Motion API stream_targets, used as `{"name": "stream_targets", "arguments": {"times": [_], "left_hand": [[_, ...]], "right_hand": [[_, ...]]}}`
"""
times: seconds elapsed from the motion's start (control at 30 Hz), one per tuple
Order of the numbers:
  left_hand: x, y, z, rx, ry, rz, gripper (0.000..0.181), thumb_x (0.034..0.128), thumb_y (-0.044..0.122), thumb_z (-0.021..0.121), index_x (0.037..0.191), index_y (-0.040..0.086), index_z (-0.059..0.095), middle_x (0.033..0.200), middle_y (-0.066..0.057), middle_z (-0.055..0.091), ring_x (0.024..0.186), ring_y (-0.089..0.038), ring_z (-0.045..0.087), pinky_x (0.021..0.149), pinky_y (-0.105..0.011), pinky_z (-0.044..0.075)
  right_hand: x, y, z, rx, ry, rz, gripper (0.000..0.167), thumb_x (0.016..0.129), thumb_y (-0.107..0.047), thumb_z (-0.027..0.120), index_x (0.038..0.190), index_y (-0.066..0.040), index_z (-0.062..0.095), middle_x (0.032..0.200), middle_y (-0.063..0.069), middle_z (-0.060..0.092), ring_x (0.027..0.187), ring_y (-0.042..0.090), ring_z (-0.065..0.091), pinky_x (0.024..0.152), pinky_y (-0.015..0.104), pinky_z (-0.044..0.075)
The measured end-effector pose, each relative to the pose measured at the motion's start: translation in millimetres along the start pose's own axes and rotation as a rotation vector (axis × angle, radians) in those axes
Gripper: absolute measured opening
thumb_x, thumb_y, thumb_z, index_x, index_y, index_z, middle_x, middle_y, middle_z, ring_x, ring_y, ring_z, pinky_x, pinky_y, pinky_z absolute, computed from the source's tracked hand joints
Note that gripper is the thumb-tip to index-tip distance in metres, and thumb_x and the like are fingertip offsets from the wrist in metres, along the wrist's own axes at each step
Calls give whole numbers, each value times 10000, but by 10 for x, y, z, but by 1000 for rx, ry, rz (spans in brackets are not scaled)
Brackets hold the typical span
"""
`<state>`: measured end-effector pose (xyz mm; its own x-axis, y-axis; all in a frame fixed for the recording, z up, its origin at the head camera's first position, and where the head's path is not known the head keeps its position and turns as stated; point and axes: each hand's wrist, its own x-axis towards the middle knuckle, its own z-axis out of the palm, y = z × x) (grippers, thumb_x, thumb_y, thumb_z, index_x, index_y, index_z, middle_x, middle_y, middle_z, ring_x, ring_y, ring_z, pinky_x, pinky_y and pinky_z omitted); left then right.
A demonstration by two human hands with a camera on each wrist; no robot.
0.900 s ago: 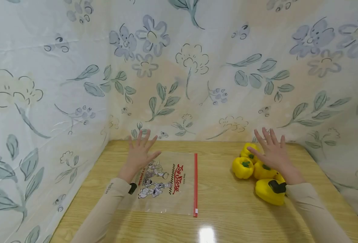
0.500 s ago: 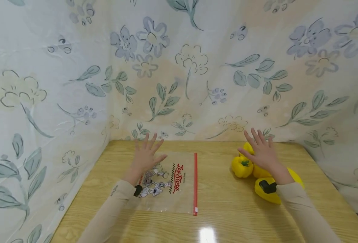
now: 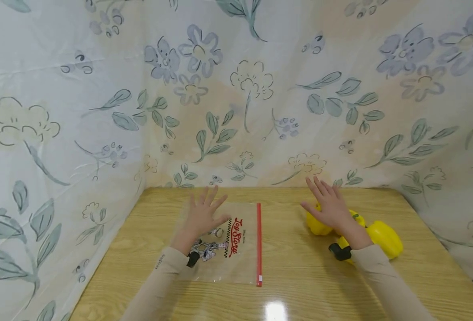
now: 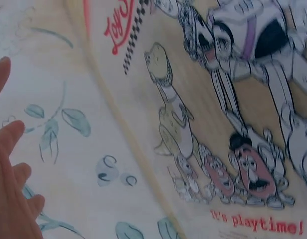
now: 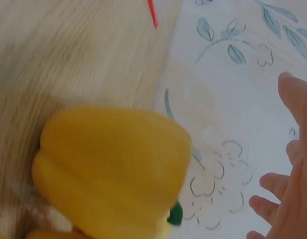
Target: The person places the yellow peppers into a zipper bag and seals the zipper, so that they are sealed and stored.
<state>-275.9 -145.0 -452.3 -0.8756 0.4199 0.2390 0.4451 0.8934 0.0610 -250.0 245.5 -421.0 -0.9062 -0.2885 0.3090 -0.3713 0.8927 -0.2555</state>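
In the head view my left hand [image 3: 202, 218] hovers above a clear zip bag [image 3: 244, 267] with a red slider edge and printed cartoon figures. Its fingers are spread and hold nothing. My right hand [image 3: 330, 207], fingers extended, is held over a cluster of yellow bell peppers, hiding part of them. One pepper [image 3: 386, 238] shows to the right of that wrist, another pepper [image 3: 317, 225] to its left. The left wrist view has the bag's print [image 4: 258, 169] beside the left fingers. A large yellow pepper [image 5: 113, 164] fills much of the right wrist view, apart from the right hand [image 5: 293, 184].
Everything lies on a light wooden table [image 3: 284, 267]. Floral cloth [image 3: 252, 111] hangs behind the table and along both sides. A black device [image 3: 341, 252] is worn at the right wrist, and a similar device [image 3: 193, 258] at the left.
My left hand has shifted right over the bag, and my right hand has moved left across the peppers. The hands are closer together. The bag and peppers stay in place.
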Motion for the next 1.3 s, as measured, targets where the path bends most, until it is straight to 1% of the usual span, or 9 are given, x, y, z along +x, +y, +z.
{"name": "stream_targets", "arguments": {"times": [0.23, 0.33, 0.43, 0.6, 0.7, 0.83, 1.0, 1.17, 1.3], "left_hand": [[-61, 178, 26, -97, -60, 16, 676, 859, 545, 550, 1446, 298, 322, 1553, -55, 138, 1426, -310, 55, 1069, -656, 1], [-81, 260, 25, -109, -84, 27, 684, 862, 541, 548, 1453, 298, 304, 1555, -47, 128, 1427, -293, 64, 1077, -643, 5], [-94, 348, 19, -110, -104, 38, 699, 862, 566, 528, 1460, 294, 288, 1555, -42, 128, 1427, -292, 74, 1077, -646, 26], [-126, 465, 29, -183, -123, 51, 713, 851, 543, 565, 1455, 267, 308, 1549, -59, 158, 1422, -316, 88, 1062, -669, 35], [-142, 502, 90, -231, -133, 63, 740, 834, 551, 585, 1455, 257, 310, 1549, -68, 157, 1421, -330, 83, 1056, -676, 29], [-157, 539, 208, -244, -156, 71, 775, 815, 605, 567, 1461, 281, 288, 1552, -63, 145, 1422, -329, 71, 1051, -682, 31], [-177, 592, 324, -281, -198, 74, 772, 815, 597, 574, 1457, 263, 306, 1532, -104, 210, 1411, -357, 112, 1035, -700, 54], [-182, 666, 352, -334, -228, 59, 754, 822, 567, 588, 1451, 248, 323, 1525, -133, 215, 1405, -376, 124, 1034, -701, 55], [-181, 714, 355, -352, -237, 37, 752, 820, 567, 590, 1449, 251, 326, 1531, -131, 197, 1407, -373, 114, 1040, -693, 43]], "right_hand": [[-15, -144, 154, 135, 9, -55, 733, 918, -417, 539, 1495, -156, 170, 1530, 188, 147, 1346, 454, 205, 1025, 638, 238], [-18, -221, 223, 186, -16, -65, 711, 922, -423, 531, 1487, -138, 207, 1536, 174, 129, 1354, 458, 187, 1021, 644, 243], [-20, -273, 305, 192, -27, -76, 701, 921, -434, 526, 1481, -136, 229, 1534, 171, 145, 1353, 452, 198, 1015, 643, 257], [-44, -352, 431, 223, -50, -85, 689, 916, -408, 547, 1475, -133, 252, 1519, 192, 185, 1359, 441, 196, 1007, 643, 276], [-71, -388, 514, 212, -79, -76, 684, 916, -409, 545, 1476, -146, 252, 1519, 178, 197, 1366, 428, 197, 1018, 637, 267], [-116, -431, 627, 189, -104, -75, 662, 923, -397, 534, 1474, -155, 259, 1515, 165, 223, 1359, 427, 222, 1028, 636, 250], [-167, -486, 747, 224, -124, -71, 648, 923, -371, 543, 1468, -143, 277, 1501, 193, 242, 1353, 446, 221, 1053, 632, 203], [-205, -514, 864, 265, -158, -49, 686, 918, -417, 533, 1480, -157, 238, 1509, 197, 213, 1355, 468, 190, 1054, 656, 144], [-221, -546, 945, 250, -185, -44, 693, 921, -450, 511, 1484, -167, 224, 1512, 193, 207, 1359, 466, 181, 1042, 678, 129]]}}
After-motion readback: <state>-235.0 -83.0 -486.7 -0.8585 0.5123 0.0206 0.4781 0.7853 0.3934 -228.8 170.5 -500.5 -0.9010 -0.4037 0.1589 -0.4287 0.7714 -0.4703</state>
